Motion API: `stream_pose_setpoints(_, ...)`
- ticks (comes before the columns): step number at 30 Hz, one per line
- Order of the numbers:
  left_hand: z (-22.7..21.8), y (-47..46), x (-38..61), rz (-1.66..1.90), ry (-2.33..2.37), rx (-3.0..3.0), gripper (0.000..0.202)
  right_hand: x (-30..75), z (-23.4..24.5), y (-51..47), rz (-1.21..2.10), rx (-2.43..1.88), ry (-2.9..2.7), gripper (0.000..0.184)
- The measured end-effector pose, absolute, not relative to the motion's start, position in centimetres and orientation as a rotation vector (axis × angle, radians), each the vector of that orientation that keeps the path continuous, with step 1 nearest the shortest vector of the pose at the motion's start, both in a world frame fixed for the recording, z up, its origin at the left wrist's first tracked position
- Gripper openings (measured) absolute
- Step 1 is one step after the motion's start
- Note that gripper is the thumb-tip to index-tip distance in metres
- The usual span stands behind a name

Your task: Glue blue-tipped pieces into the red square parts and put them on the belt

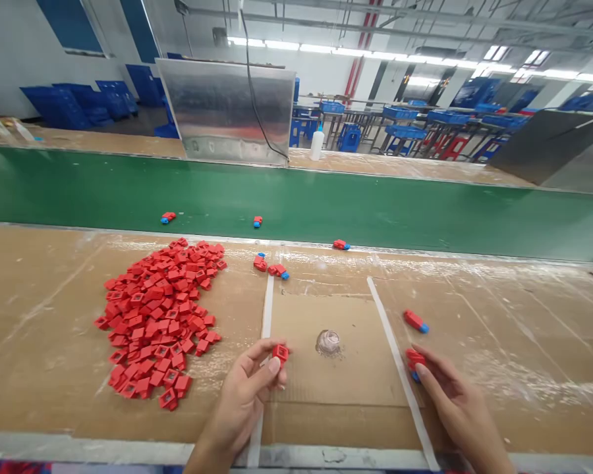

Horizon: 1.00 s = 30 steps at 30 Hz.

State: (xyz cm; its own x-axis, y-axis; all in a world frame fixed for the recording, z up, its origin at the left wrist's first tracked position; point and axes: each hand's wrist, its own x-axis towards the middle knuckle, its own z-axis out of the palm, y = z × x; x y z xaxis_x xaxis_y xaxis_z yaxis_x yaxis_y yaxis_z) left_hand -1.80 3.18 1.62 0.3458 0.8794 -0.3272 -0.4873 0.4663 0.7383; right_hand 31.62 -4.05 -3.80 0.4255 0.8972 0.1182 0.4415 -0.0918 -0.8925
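My left hand [250,388] pinches a small red plastic block [280,353] between thumb and fingers; a square opening in the block faces me. Over the right white tape strip, my right hand [454,395] has its thumb and fingers closed around a red-and-blue plastic piece [415,362], blue end down. Just beyond that hand lies another red-and-blue piece [415,321] on the table. A big heap of red blocks [158,316] spreads to the left of my left hand. Between my hands is a cardboard sheet [326,382] with a greyish round smear [329,343].
Two red-and-blue pieces [278,270] rest past the left tape strip [267,309]. More, including one red-and-blue piece [257,222], lie on or by the green belt [400,210]. Behind it stand a metal panel [237,112] and a white bottle [317,143].
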Motion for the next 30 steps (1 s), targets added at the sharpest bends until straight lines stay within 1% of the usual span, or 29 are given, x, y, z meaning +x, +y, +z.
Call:
stream_pose_setpoints(2,1.1,2.6,-1.0,0.921,0.816,0.619,0.034,31.2,-2.7,-3.6,0.624,-1.669,-1.251,0.042)
stream_pose_setpoints(5,0.3,1.6,0.1,0.895,0.871,0.630,0.032,29.8,-0.4,-2.4,0.623,-1.667,-1.430,0.040)
stream_pose_setpoints(11,-0.2,0.8,0.7,0.857,0.897,0.650,0.039,26.2,3.5,0.5,0.422,-1.567,-1.855,0.021)
stream_pose_setpoints(15,-0.5,0.6,0.6,0.889,0.879,0.674,0.035,25.3,3.9,1.4,0.390,-1.491,-1.994,0.016)
stream_pose_setpoints(19,-0.8,0.4,0.4,0.883,0.848,0.690,0.034,25.1,3.8,1.7,0.347,-1.477,-2.053,0.014)
stream_pose_setpoints(30,-0.6,0.4,0.5,0.902,0.793,0.642,0.032,24.7,3.7,1.6,0.296,-1.506,-2.125,0.019)
